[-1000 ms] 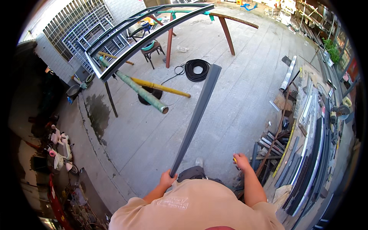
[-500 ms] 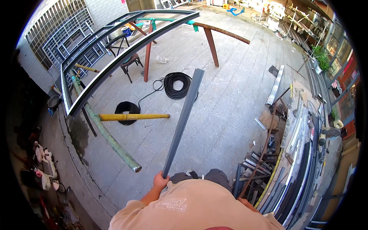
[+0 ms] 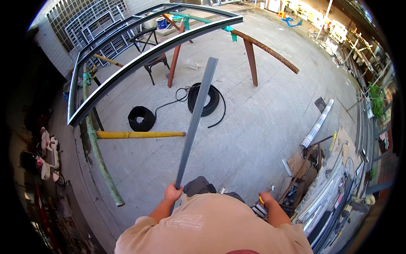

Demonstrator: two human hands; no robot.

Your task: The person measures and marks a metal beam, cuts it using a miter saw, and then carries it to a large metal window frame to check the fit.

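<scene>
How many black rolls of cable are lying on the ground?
2: a small black coil by the yellow pipe, and a bigger black coil partly behind the long grey bar.

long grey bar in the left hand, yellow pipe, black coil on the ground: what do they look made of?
Grey bar in the left hand: likely metal profile, matte grey coat; straight, sharp-edged, no sag.
Yellow pipe: probably steel tube, worn yellow paint; round, with darker scuffs.
Black coil: looks like rubber- or plastic-jacketed cable or hose; flexible loops, dull black, loose tail trailing.

Outdoor metalworking yard, concrete floor, curved steel frame on trestles, coiled cable, stacked metal profiles
</scene>
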